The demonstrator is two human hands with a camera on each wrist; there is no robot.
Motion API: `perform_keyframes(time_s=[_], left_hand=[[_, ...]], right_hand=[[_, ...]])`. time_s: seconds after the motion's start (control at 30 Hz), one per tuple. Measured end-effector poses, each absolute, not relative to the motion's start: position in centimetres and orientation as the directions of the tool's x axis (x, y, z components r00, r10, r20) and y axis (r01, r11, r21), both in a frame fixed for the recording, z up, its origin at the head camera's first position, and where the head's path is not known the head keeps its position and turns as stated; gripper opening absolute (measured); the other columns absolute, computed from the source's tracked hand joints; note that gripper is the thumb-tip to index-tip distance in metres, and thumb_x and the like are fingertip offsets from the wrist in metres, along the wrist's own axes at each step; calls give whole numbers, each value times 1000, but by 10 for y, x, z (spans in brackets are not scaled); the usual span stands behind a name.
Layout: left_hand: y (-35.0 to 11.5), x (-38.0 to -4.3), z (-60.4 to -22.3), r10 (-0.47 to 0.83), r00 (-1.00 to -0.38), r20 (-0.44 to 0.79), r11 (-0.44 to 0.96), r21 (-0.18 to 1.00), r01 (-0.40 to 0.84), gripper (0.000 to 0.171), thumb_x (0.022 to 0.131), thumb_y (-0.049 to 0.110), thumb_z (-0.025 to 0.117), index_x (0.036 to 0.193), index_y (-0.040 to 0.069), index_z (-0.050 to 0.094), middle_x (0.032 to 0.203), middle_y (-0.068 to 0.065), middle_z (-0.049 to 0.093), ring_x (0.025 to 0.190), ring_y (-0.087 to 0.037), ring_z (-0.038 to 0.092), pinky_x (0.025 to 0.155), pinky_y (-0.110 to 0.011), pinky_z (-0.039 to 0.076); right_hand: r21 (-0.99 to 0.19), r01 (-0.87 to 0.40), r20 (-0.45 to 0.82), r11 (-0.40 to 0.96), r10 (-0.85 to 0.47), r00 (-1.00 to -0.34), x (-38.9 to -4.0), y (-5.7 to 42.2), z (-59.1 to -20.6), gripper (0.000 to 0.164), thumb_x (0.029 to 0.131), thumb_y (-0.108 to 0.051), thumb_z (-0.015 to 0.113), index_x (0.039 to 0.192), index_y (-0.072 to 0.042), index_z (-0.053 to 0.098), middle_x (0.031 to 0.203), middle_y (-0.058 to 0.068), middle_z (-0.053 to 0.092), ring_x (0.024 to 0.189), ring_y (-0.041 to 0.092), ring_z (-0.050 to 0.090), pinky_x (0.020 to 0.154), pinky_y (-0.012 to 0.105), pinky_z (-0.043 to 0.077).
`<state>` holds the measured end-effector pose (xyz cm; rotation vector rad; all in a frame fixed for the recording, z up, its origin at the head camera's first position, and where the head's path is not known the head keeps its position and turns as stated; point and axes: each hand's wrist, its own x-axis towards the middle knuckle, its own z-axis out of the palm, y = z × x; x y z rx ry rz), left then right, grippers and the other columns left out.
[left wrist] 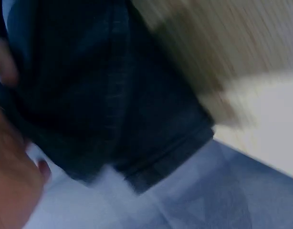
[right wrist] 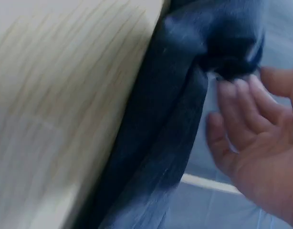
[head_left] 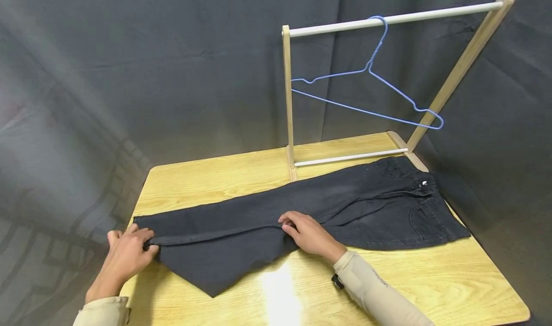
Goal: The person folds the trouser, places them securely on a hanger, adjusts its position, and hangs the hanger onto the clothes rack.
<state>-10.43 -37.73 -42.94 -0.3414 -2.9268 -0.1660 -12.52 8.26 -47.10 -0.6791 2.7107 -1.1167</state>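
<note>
Black jeans (head_left: 276,206) lie lengthwise across the table, waistband to the right and leg ends to the left. The nearer leg is partly folded over, its corner slanting toward the front edge. At the left end, my left hand (head_left: 129,251) pinches the cloth near the hem between thumb and fingers. In the left wrist view the stitched hem (left wrist: 170,155) hangs beside that hand. My right hand (head_left: 308,232) is at the middle of the jeans, fingers loosely bent with the thumb apart. The right wrist view has its fingertips (right wrist: 239,86) right at a bunched fold.
A wooden rack (head_left: 288,100) with white bars stands at the back right of the table (head_left: 207,184). A blue wire hanger (head_left: 358,108) hangs from its top bar. Grey cloth (head_left: 194,67) surrounds the table's back and sides.
</note>
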Motion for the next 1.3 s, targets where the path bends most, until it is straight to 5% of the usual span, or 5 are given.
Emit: perform_keyframes(time_s=[0.2, 0.57, 0.83, 1.07, 1.3], left_hand=[[-393, -105, -435, 13, -988, 153, 999, 49, 21, 28, 78, 16, 68, 96, -5, 69, 95, -24, 67, 88, -37, 50, 74, -65, 22], [-380, -115, -461, -54, -998, -27, 981, 184, -58, 57, 83, 7, 63, 138, 4, 48, 140, -34, 35, 125, -58, 33, 81, -74, 29], [-369, -117, -481, 19, -995, -95, 988, 154, 4, 50, 89, 4, 51, 139, 1, 53, 144, -30, 46, 131, -54, 39, 92, -79, 30], [-367, -113, -486, -20, -999, -46, 982, 187, -28, 48, 91, 8, 56, 138, 3, 51, 141, -30, 45, 131, -52, 34, 91, -79, 26], [-374, -97, -485, -88, -986, 139, 995, 63, -80, 38, 84, 16, 68, 107, -13, 62, 134, -30, 44, 135, -52, 23, 95, -80, 18]], right_hand=[[-594, -342, -45, 729, -454, -890, -129, 108, -477, 35, 102, -25, 57, 135, -14, 58, 137, 7, 58, 131, 30, 52, 110, 55, 37], [-393, -98, -156, 914, -171, -973, -158, 216, -472, 60, 100, -33, 60, 151, -9, 40, 157, 25, 31, 145, 48, 23, 105, 71, 21], [-358, 33, -322, 933, -90, -942, -149, 257, -481, 73, 100, -51, 52, 155, -6, 33, 161, 28, 22, 149, 49, 15, 103, 83, 6], [-375, 69, -282, 924, -42, -958, -157, 269, -477, 75, 105, -57, 23, 150, 1, 39, 154, 33, 32, 141, 56, 29, 107, 81, 4], [-402, 47, -155, 914, -17, -988, -157, 286, -486, 65, 107, -45, 34, 152, 3, 32, 158, 34, 20, 147, 54, 11, 109, 77, -1]])
